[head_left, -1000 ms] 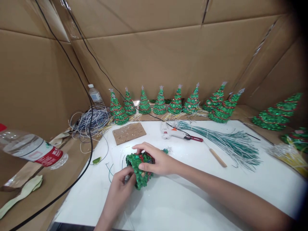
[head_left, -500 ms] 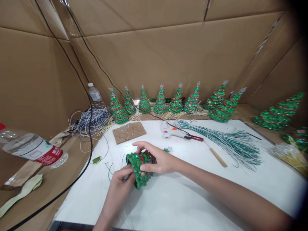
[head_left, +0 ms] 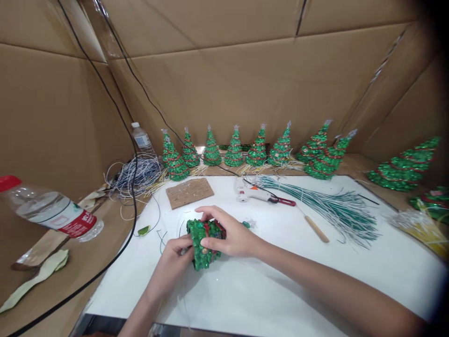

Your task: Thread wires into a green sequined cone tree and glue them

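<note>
A small green glittery Christmas tree (head_left: 199, 255) with red trim lies on its side above the white board (head_left: 280, 295), its wide base turned to the left and its star-tipped end to the right. My right hand (head_left: 229, 234) is wrapped over the tree's middle, thumb on the near side and fingers on the far side. At the base, my left hand (head_left: 173, 257) has its fingertips inside the tree's opening. Those fingertips are hidden, so whatever they pinch cannot be seen.
Finished-looking trees (head_left: 235, 150) stand in a row along the back. A glue gun (head_left: 249, 192), a wooden-handled tool (head_left: 316, 229), green and white wires (head_left: 336, 210) and a cardboard piece (head_left: 189, 193) lie on the board. A black cable (head_left: 134, 187) crosses the left, near a bottle (head_left: 59, 213).
The camera view has shifted slightly. The tree is turned a little, with its open base less visible, and my left hand stays at the base while my right keeps its hold.
</note>
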Action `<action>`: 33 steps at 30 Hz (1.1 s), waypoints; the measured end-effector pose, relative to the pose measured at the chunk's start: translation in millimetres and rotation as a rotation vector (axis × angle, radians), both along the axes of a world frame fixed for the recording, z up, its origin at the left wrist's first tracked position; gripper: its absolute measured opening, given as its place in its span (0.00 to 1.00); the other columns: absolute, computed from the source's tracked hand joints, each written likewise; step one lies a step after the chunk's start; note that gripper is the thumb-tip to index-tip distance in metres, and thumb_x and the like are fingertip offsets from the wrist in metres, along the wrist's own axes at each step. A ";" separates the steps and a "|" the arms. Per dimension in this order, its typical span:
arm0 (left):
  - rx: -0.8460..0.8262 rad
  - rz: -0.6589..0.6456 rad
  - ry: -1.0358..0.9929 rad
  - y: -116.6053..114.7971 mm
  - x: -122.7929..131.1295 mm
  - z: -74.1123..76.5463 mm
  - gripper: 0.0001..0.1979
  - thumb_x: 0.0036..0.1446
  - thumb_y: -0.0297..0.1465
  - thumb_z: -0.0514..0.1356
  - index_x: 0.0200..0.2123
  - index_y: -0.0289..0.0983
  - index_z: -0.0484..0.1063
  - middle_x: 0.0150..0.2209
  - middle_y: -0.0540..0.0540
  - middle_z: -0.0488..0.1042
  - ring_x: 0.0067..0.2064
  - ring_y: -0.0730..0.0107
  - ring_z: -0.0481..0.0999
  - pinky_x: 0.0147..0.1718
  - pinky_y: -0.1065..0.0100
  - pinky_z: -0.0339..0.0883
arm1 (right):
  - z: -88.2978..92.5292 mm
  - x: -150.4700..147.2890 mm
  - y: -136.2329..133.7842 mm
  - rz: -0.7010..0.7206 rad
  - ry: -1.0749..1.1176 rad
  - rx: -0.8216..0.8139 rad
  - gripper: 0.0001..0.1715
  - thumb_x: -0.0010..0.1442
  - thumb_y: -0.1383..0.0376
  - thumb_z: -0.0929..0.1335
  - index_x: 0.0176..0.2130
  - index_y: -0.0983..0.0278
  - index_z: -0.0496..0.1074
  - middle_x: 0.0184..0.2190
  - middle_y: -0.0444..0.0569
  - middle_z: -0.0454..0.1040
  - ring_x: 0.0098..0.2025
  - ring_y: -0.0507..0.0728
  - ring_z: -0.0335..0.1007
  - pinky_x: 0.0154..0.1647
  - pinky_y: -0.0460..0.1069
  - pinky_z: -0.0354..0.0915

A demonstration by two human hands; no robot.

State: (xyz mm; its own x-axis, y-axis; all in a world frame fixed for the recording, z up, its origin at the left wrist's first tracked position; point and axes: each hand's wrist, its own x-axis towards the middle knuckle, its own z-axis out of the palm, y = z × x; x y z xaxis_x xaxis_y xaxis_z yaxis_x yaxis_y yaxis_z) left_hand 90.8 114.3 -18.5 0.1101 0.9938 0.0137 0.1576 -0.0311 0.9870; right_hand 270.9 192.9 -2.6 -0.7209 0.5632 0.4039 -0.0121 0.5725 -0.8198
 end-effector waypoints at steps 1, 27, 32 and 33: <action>-0.003 -0.033 0.013 3.0 -2.8 1.7 0.09 0.56 0.28 0.58 0.31 0.34 0.79 0.33 0.45 0.77 0.35 0.66 0.71 0.34 0.72 0.63 | -0.3 0.0 -4.0 -0.040 -0.005 0.007 0.32 0.59 0.60 0.69 0.59 0.63 0.57 0.48 0.52 0.63 0.50 0.56 0.61 0.54 0.52 0.58; -0.201 -0.493 -0.110 59.4 16.0 4.5 0.11 0.48 0.35 0.67 0.24 0.32 0.79 0.26 0.44 0.73 0.28 0.70 0.69 0.26 0.72 0.61 | 4.1 37.5 -28.5 -0.263 -0.037 0.050 0.22 0.60 0.59 0.66 0.53 0.60 0.65 0.53 0.48 0.63 0.54 0.56 0.60 0.56 0.51 0.56; -0.199 -0.500 -0.194 56.6 20.9 6.2 0.12 0.49 0.37 0.67 0.23 0.33 0.80 0.25 0.42 0.73 0.28 0.69 0.67 0.27 0.70 0.62 | 5.4 38.1 -26.4 -0.250 -0.042 0.035 0.22 0.61 0.58 0.65 0.54 0.60 0.65 0.54 0.49 0.63 0.54 0.57 0.60 0.56 0.52 0.57; -0.189 -0.501 -0.200 56.3 21.7 6.6 0.12 0.49 0.37 0.67 0.23 0.33 0.80 0.25 0.42 0.73 0.28 0.69 0.67 0.27 0.70 0.62 | 5.2 38.1 -26.3 -0.242 -0.041 0.030 0.22 0.61 0.58 0.65 0.54 0.60 0.65 0.54 0.49 0.63 0.54 0.57 0.60 0.56 0.53 0.57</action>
State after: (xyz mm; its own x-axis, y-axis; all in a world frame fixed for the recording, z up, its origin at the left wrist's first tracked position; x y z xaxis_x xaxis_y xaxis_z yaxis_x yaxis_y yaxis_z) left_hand 112.6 170.6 -11.9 0.5819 0.8083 -0.0901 -0.0213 0.1258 0.9918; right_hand 309.0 166.7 2.6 -0.5825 0.7099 0.3959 0.1617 0.5786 -0.7994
